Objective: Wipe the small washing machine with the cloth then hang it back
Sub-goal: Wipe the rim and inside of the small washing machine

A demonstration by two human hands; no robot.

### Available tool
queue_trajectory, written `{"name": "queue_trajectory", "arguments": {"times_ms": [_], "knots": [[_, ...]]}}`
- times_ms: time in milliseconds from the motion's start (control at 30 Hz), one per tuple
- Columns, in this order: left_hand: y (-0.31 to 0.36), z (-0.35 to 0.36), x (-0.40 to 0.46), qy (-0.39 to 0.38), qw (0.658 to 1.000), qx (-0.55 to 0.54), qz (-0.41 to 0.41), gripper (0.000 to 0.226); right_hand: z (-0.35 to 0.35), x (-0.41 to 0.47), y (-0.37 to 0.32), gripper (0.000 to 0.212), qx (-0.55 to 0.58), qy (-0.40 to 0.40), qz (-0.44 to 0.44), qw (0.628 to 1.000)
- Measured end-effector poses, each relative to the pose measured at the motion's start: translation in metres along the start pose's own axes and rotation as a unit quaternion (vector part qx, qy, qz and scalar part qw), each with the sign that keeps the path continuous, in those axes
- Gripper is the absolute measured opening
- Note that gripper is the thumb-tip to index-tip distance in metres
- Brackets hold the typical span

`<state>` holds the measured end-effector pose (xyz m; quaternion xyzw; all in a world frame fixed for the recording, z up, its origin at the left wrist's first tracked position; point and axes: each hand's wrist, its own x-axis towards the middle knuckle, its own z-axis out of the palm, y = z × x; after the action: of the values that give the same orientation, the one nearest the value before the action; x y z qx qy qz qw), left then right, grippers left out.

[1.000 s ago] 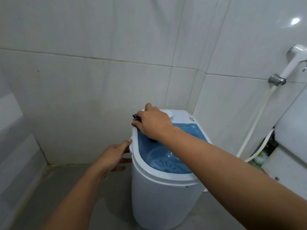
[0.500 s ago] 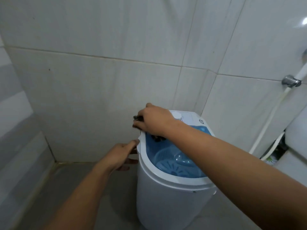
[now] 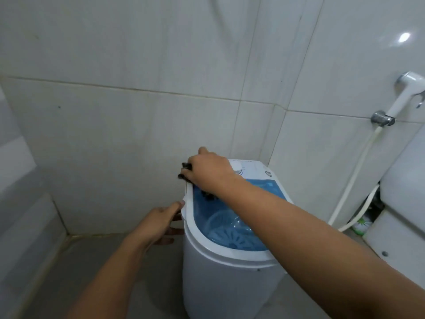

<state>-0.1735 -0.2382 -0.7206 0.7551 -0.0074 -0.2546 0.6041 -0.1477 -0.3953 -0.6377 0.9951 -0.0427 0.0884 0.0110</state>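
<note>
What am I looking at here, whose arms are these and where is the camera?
There is no robot here: the camera sits on a person's head and looks forward and down, so the two bare arms reaching in from the bottom are that person's own. They stand in a tiled bathroom corner in front of a small washing machine, white with a see-through blue lid. The right hand presses a dark cloth against the back left part of the machine's top; only bits of the cloth peek out from under the hand. The left hand grips the left edge of the rim, apparently to steady the machine. On the right wall hangs a white spray nozzle with its hose, beside what looks like a toilet tank.
</note>
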Motion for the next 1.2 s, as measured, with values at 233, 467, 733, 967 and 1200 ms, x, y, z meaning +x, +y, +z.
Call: {"name": "queue_trajectory", "arguments": {"times_ms": [233, 467, 733, 967, 1200], "knots": [[0.002, 0.001, -0.005, 0.003, 1.0, 0.007, 0.009, 0.039, 0.0, 0.016, 0.02, 0.026, -0.013, 0.021, 0.12, 0.993], [0.0, 0.0, -0.002, 0.004, 1.0, -0.003, 0.011, 0.038, -0.007, -0.09, 0.055, 0.043, 0.017, 0.032, 0.086, 0.996], [-0.002, 0.002, 0.001, 0.001, 1.0, 0.004, 0.012, 0.041, -0.001, -0.049, 0.128, 0.046, 0.04, 0.085, 0.185, 0.978], [-0.005, 0.002, 0.005, -0.003, 1.0, 0.007, 0.01, 0.041, 0.002, -0.01, 0.141, 0.045, 0.094, 0.079, 0.196, 0.973], [-0.005, 0.0, 0.005, -0.009, 1.0, 0.01, 0.015, 0.043, 0.001, -0.056, 0.127, 0.042, 0.085, 0.044, 0.163, 0.982]]}}
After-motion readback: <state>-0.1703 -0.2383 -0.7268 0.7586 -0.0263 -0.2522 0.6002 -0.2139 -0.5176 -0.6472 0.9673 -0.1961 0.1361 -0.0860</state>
